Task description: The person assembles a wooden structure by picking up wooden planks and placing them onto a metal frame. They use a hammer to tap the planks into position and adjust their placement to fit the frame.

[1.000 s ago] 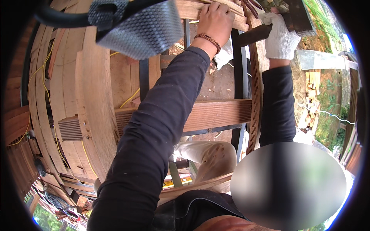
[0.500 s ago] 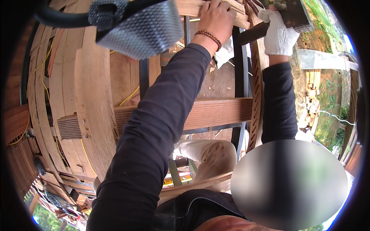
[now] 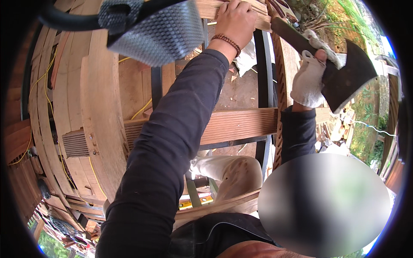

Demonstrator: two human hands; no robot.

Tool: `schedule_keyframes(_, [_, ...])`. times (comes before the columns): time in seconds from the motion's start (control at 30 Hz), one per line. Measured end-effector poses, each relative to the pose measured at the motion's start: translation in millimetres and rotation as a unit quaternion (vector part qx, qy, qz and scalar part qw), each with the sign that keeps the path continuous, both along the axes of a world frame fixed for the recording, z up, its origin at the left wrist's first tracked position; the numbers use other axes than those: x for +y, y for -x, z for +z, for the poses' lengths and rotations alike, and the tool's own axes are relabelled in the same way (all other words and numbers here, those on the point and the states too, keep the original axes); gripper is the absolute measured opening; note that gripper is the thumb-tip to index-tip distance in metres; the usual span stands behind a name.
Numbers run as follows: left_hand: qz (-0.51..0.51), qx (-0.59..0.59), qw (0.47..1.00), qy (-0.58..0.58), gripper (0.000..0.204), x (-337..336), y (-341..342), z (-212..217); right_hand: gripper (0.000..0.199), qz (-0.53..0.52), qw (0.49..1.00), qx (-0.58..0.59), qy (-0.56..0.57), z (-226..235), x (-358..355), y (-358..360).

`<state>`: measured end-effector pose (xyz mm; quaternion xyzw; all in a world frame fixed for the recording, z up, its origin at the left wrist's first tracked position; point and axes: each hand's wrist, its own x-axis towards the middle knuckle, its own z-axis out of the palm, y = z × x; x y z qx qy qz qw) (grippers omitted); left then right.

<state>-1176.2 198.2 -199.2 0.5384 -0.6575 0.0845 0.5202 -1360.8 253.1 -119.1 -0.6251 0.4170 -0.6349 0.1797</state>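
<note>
My left hand [image 3: 234, 19], bare with a bead bracelet at the wrist, grips the top of a pale wooden plank [image 3: 211, 7] at the upper edge of the view. My right hand [image 3: 312, 75], in a white work glove, holds a hatchet [image 3: 344, 75] close under its dark head. The blade points down to the right and the brown handle runs up toward the plank. Both sleeves are dark.
A curved wall of wooden slats [image 3: 69, 112] fills the left. A grooved horizontal beam [image 3: 241, 124] on a black metal frame [image 3: 263, 64] crosses the middle. Wood chips lie below on the ground [image 3: 241, 90]. A grey mesh pad [image 3: 159, 30] hangs at top left. Stacked wood and grass lie right.
My right hand has swung the hatchet down and to the right, away from the plank, so its head now shows fully. My left hand keeps its grip on the plank.
</note>
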Motion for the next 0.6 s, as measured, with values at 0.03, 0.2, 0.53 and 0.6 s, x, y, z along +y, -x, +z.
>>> schedule_keyframes(0.03, [0.0,0.002,1.0,0.006,0.01,0,0,0,0.024,-0.009,1.0,0.014,-0.006,-5,-8,9])
schedule_keyframes(0.2, [0.006,-0.02,1.0,-0.007,0.01,1,-1,-2,0.024,0.03,0.994,-0.058,-0.085,4,-2,10])
schedule_keyframes(0.53, [0.005,-0.018,1.0,-0.011,0.01,0,1,-2,0.029,-0.047,0.98,0.192,-0.02,2,-1,1])
schedule_keyframes(0.6, [0.003,-0.021,1.0,-0.018,0.01,0,-1,-2,0.025,0.036,0.989,0.133,-0.061,2,12,-2])
